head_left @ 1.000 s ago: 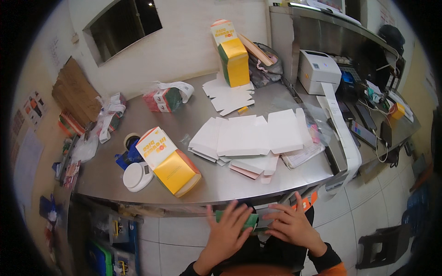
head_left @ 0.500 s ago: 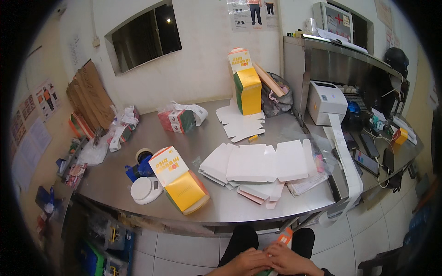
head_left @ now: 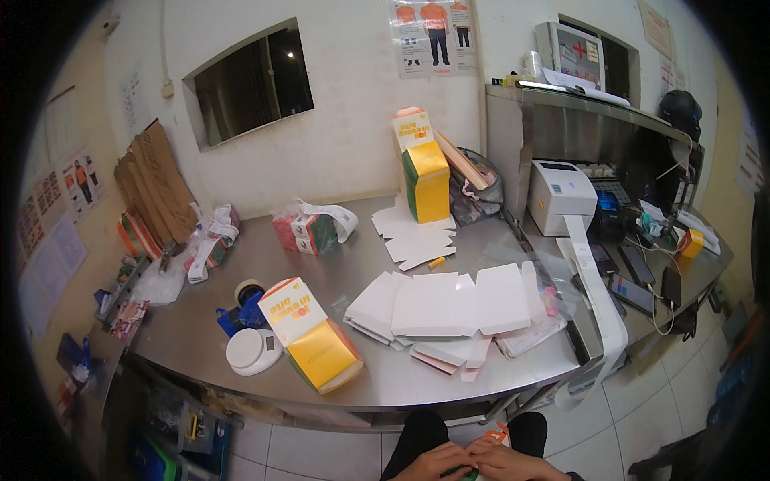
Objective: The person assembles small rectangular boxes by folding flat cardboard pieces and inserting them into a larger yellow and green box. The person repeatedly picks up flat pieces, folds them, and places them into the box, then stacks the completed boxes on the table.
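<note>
At six o'clock, the person's left hand (head_left: 431, 464) and right hand (head_left: 507, 462) are meeting low over the lap, fingers curled together and pinching a small orange and white folded piece (head_left: 499, 435), mostly hidden. Above them, a steel table (head_left: 385, 385) is holding a stack of flat white cartons (head_left: 449, 309) at centre, a yellow box (head_left: 321, 349) at nine o'clock, and a white label printer (head_left: 561, 196) at two o'clock.
</note>
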A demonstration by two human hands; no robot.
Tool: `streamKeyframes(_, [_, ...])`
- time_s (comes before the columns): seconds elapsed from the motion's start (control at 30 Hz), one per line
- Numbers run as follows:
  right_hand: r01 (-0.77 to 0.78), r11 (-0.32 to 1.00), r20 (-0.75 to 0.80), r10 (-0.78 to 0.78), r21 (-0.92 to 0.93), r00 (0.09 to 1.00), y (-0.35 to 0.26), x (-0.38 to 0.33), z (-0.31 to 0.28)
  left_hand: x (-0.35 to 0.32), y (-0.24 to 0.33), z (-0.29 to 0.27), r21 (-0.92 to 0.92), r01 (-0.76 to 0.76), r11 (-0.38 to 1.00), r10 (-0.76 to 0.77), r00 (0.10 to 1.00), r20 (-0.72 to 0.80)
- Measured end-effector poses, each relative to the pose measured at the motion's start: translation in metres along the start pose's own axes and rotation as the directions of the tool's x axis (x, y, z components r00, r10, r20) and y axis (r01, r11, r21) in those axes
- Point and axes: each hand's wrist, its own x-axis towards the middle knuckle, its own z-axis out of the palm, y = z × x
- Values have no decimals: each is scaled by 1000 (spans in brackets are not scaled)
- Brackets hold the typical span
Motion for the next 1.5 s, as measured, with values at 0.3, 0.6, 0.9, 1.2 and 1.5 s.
streamKeyframes(0.3, [-62, 985, 58, 72, -160, 996, -5, -4, -6, -33, -74, 26, 201, -221, 954, 182, 963, 196])
streamKeyframes(0.6, [40, 981, -660, -156, -188, 735, -9, -13, 6, -60, -49, 29, 117, 152, 981, -154, 988, 9])
streamKeyframes(0.9, [100, 974, -786, 100, 202, 610, 35, -12, 76, -74, -19, 2, -311, 424, 851, -522, 745, -416])
streamKeyframes(1.2, [-159, 954, -148, 201, 255, 968, 33, 3, 36, -80, -24, 32, -278, 466, 840, -525, 569, -633])
streamKeyframes(1.5, [-73, 992, -69, 80, 103, 994, -37, 21, 26, -85, -14, 12, 50, 401, 915, -323, 800, -505])
